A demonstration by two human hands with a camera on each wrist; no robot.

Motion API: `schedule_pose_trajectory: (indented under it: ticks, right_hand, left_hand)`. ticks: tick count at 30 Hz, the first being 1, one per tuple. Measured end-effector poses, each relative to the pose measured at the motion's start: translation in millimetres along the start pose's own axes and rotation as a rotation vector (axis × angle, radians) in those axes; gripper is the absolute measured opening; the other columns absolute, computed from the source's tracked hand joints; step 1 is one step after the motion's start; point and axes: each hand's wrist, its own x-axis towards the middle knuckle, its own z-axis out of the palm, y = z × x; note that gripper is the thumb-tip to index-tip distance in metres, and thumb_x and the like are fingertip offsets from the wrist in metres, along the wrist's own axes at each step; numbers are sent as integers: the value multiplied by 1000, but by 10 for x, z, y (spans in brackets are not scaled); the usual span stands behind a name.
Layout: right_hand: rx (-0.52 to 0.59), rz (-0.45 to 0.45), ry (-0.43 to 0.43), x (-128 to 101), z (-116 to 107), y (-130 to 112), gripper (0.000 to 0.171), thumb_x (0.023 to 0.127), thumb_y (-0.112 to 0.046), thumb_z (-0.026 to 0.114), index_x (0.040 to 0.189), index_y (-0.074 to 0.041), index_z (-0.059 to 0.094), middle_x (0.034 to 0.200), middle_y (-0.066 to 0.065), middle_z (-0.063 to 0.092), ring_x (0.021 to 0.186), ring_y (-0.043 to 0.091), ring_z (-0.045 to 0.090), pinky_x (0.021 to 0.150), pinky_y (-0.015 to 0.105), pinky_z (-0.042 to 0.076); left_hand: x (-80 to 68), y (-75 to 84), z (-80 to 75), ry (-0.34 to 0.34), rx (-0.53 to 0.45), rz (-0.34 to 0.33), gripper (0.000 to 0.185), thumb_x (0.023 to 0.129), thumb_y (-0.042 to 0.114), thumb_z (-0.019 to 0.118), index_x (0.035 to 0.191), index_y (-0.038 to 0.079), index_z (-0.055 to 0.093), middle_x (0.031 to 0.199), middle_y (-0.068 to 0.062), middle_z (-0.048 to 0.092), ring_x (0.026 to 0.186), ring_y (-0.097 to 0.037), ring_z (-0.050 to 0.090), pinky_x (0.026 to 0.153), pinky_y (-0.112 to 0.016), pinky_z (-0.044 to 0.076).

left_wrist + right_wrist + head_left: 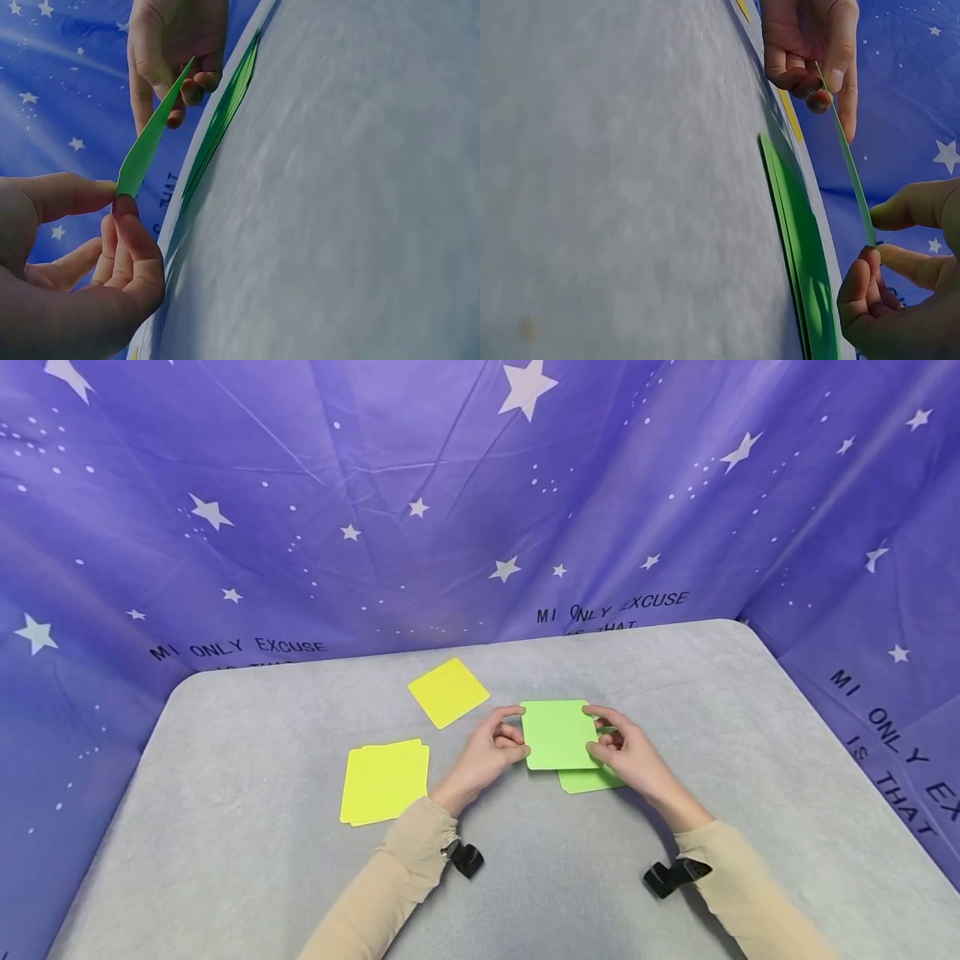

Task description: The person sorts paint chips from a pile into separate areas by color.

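A square green card (561, 735) with rounded corners is held above the table by both hands. My left hand (491, 750) pinches its left edge between thumb and fingers. At the opposite edge, my right hand (630, 752) pinches it the same way. Beneath it lies a small stack of green cards (591, 781), partly hidden by the raised card and the right hand. Both wrist views show the held card (150, 146) nearly edge-on, apart from the stack (802, 240) below.
A stack of yellow cards (384, 782) lies left of the left hand, slightly fanned. One yellow card (448, 693) lies turned at an angle farther back. The grey cloth-covered table (247, 760) ends at a purple star-patterned curtain (420, 560).
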Motion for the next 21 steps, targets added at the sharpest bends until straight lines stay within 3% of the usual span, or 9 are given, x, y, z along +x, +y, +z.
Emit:
schedule_pose_trajectory:
  ticks: [5,14,21]
  right_hand:
    - [-77,-5,8,-56,-97,49,53,87,6,60,138,7,45,109,19,44,75,14,44,59,21,40]
    - [-229,-62,17,-158,-194,58,48,87,2,65,133,6,51,108,19,50,75,17,47,57,24,40]
    - [-289,-89,51,-206,-239,67,40,85,1,67,124,5,58,102,18,53,74,15,48,59,23,41]
  left_hand:
    - [127,-222,119,10,11,-8,56,80,-8,65,134,-1,49,84,-4,56,69,-8,56,63,-20,43]
    - [101,-225,201,-4,79,7,53,81,-6,64,132,-2,50,86,-10,63,66,-8,55,61,-21,43]
    - [53,-197,145,-15,180,14,42,84,-5,59,126,-3,55,79,-2,62,66,-11,58,60,-20,43]
